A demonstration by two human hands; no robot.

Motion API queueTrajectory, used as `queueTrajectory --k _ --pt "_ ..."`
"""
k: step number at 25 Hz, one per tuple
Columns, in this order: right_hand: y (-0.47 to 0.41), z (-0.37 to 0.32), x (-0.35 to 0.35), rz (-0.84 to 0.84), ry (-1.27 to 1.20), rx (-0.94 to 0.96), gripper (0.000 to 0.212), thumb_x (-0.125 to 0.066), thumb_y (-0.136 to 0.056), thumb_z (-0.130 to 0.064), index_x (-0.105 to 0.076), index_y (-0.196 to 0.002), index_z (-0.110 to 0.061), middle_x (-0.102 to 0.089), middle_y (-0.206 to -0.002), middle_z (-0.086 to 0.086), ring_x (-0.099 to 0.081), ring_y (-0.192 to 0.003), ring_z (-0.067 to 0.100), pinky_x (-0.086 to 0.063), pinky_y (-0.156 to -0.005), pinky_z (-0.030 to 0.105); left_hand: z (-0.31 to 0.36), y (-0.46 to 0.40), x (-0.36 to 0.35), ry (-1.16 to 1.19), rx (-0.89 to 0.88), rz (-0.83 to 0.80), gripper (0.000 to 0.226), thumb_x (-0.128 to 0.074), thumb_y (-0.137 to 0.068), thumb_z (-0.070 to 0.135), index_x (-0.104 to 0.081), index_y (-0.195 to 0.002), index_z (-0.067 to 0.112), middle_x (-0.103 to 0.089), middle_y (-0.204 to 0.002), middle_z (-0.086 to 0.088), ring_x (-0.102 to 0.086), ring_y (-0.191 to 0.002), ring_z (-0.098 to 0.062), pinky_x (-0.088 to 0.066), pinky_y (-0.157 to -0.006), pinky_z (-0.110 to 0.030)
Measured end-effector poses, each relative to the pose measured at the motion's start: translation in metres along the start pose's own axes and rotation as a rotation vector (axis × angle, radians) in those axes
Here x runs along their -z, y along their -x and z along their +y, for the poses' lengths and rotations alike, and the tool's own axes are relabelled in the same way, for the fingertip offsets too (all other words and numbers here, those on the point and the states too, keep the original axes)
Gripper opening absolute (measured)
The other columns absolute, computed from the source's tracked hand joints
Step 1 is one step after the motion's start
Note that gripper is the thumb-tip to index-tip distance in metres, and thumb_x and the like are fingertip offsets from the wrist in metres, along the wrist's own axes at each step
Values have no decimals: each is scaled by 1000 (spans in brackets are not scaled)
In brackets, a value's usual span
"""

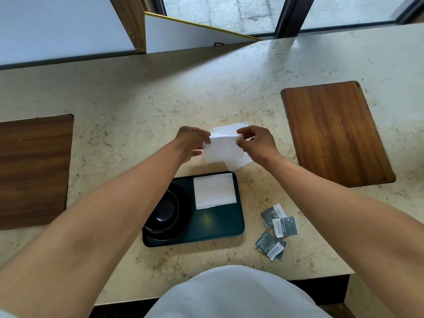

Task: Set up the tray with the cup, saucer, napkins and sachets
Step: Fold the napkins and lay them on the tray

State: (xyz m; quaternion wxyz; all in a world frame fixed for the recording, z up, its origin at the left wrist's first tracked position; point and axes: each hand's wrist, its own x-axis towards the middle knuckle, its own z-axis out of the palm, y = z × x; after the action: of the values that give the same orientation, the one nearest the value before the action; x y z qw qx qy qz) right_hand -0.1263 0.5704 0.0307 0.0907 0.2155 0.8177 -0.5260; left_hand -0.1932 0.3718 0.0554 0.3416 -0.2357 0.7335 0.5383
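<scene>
A: Tray first. Where does it sit?

B: Dark green tray [213,228], flat on the pale marbled counter [137,92], straight in front of the person and near the front edge. A black cup [164,211] stands on a black saucer [181,223] in the tray's left half; the left forearm crosses over part of both. One folded white napkin [214,190] lies in the tray's far right corner, square to the rim.

A: And the second napkin?

B: Off the tray, just beyond its far edge. A white napkin in the hands [226,149] is held up over the counter, partly folded, top edge creased between the two grips. More white paper [230,129] shows behind it; I cannot tell whether that is another sheet or part of the same one.

A: Hands?

B: Left hand [191,140] pinches the napkin's upper left corner, thumb and fingertips closed on the paper. Right hand [257,138] pinches the upper right corner the same way. Both arms bare, reaching forward over the tray.

A: Sachets?

B: Grey sachets [276,229] on the counter, to the right of the tray, apart from it. Two loose overlapping pairs, one nearer the person than the other. Printing on them is too small to read.

A: Surroundings?

B: A wooden board on the right [335,131] and a wooden board on the left [34,168], both well apart from the tray. Window glass [218,12] beyond the counter's far edge. White clothing [234,294] at the bottom of the view.
</scene>
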Motion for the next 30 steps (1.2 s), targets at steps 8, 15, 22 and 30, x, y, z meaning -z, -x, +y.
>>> queueTrajectory --k 8,15,22,30 --pt "21 -12 6 -6 103 97 15 -68 -88 -21 -76 -101 -22 -70 -93 -14 -64 -86 -2 -45 -71 13 -12 24 9 -512 -410 177 21 -68 -85 8 -77 -104 9 -73 -105 -4 -64 -92 -15 -49 -68 -21" --pt "42 -21 6 32 220 247 2 -69 -84 -27 -70 -84 -29 -57 -100 -6 -52 -93 7 -37 -74 16 -30 49 24 -611 -658 188 14 -63 -90 20 -73 -98 14 -61 -106 2 -56 -99 -15 -41 -82 -25" --pt "60 -32 -10 -36 -337 43 8 -65 -84 -21 -63 -76 -20 -63 -86 -2 -59 -84 20 -52 -71 37 -35 69 36 -1 -473 49 6 -65 -89 9 -61 -87 5 -63 -91 -12 -61 -79 -24 -59 -80 -48" --pt "72 -1 -27 -83 -310 -74 26 -76 -89 -21 -67 -112 -17 -68 -118 13 -69 -107 29 -61 -81 55 -62 69 46 75 -235 -38 27 -73 -86 -4 -63 -110 -6 -69 -100 -19 -69 -61 -17 -60 -60 -32"
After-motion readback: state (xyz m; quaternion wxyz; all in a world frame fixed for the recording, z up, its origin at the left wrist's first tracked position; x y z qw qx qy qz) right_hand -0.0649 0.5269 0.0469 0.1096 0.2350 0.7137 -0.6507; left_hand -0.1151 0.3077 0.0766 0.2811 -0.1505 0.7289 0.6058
